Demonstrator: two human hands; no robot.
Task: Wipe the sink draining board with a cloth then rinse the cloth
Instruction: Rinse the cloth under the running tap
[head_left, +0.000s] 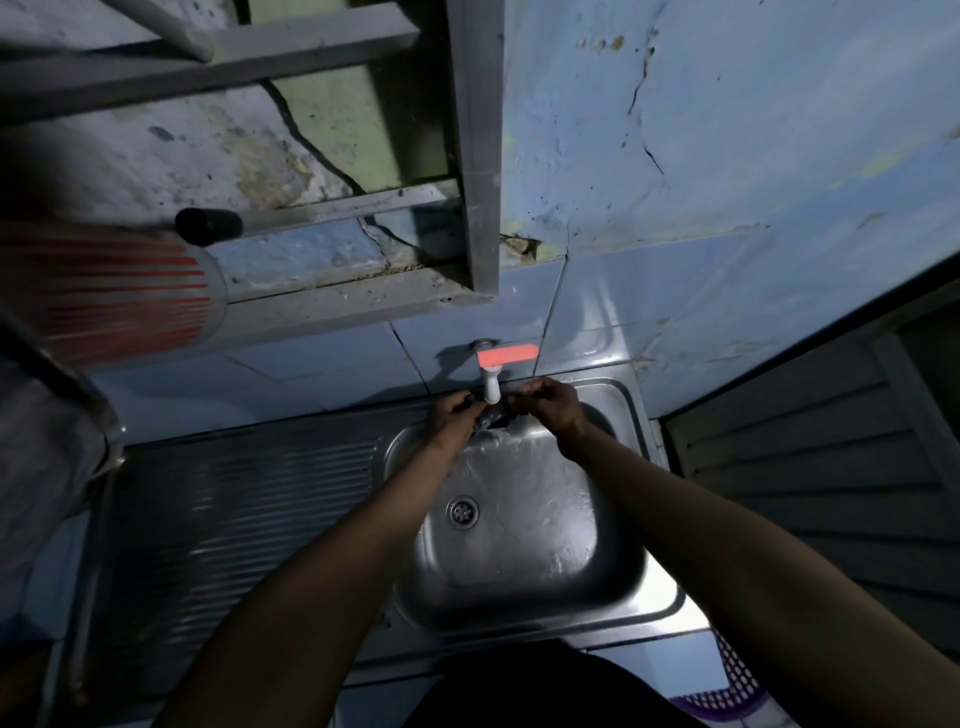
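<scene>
Rinsing a dark cloth under the tap

Left hand and right hand both curled tight round the cloth; water splashing into the sink; draining board just beside, ridged

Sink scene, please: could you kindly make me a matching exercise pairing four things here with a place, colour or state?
Things:
1. tap lever
2. cloth
3. draining board
4. drain

Descriptions:
A. ridged metal, left of the basin
B. orange-red, mounted on the tiled wall
C. in the bottom of the basin
D. dark, held under the spout by the left hand and right hand

Pairs: 1-B, 2-D, 3-A, 4-C
</scene>
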